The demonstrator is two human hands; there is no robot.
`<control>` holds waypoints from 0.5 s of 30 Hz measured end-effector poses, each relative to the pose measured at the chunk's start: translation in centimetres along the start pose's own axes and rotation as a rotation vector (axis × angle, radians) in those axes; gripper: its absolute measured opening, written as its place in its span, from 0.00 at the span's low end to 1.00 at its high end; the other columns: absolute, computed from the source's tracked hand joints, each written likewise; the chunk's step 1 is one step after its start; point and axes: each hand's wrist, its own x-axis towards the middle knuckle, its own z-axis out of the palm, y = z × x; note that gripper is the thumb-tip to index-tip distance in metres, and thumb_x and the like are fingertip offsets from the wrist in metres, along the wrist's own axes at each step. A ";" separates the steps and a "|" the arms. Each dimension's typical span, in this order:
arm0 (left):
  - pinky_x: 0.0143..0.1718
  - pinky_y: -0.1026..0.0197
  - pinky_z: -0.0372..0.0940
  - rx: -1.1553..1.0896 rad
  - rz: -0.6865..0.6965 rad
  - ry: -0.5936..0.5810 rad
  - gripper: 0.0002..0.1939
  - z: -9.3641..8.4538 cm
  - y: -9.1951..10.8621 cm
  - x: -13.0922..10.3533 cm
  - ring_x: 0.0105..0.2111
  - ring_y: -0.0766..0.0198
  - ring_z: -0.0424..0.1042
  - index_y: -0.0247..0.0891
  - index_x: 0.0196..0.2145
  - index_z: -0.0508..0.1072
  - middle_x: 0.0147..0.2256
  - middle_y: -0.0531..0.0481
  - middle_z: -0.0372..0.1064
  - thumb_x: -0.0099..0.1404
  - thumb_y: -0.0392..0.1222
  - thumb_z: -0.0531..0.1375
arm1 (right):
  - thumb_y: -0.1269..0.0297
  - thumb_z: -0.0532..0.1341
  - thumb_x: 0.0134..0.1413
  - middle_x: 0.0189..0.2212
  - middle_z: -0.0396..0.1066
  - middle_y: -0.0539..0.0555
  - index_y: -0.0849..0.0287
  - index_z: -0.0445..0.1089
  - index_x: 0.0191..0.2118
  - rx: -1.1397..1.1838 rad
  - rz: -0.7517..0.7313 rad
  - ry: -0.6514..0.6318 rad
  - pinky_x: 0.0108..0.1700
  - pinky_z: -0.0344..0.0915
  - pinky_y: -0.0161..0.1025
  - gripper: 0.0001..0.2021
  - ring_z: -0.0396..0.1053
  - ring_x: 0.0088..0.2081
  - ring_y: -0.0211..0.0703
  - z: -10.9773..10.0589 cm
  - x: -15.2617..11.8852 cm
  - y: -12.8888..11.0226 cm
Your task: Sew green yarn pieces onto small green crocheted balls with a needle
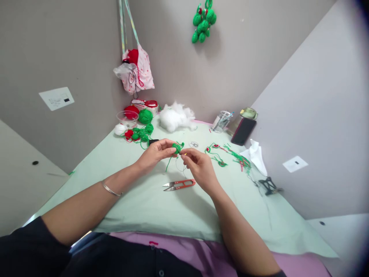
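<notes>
Okay so from where I'm standing, there's a small green yarn piece [176, 148] right in the middle of the frame, held up above the pale green worktop [138, 207]. The left hand [157, 151] has it pinched between thumb and fingers [167, 141], no real gap there. The right hand [200, 163] is just beside it, fingertips pinched together too, with a tiny yellow bit [185, 154] showing at them, way too small for me to tell what it is. Orange-handled snips [181, 184] are lying just below the hands, blades pointing left. There's a fluffy heap of white stuffing [175, 117] above center, a green yarn ball [145, 116] to the left of that, and a dark phone [243, 131] leaning over on the right.
</notes>
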 end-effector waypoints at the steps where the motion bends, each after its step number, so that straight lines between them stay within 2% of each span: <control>1: 0.52 0.51 0.63 0.001 -0.001 0.002 0.14 0.0 0.1 0.0 0.40 0.62 0.72 0.38 0.42 0.74 0.39 0.49 0.73 0.59 0.44 0.66 | 0.63 0.58 0.56 0.23 0.67 0.49 0.60 0.73 0.39 0.001 0.006 -0.001 0.30 0.62 0.34 0.09 0.64 0.26 0.37 0.0 0.0 0.0; 10: 0.53 0.51 0.62 0.000 -0.012 -0.003 0.14 -0.5 0.2 0.2 0.40 0.62 0.72 0.37 0.42 0.74 0.40 0.48 0.73 0.59 0.45 0.65 | 0.63 0.58 0.56 0.26 0.69 0.51 0.61 0.76 0.42 -0.025 0.019 -0.036 0.29 0.61 0.34 0.12 0.62 0.26 0.36 -0.4 -0.2 -0.7; 15: 0.53 0.51 0.63 -0.014 -0.017 -0.016 0.14 -0.5 0.3 0.1 0.40 0.62 0.72 0.37 0.41 0.74 0.40 0.48 0.73 0.59 0.45 0.66 | 0.64 0.59 0.55 0.23 0.67 0.50 0.61 0.75 0.41 -0.014 0.029 -0.036 0.29 0.60 0.34 0.12 0.62 0.26 0.36 -0.5 -0.1 -0.6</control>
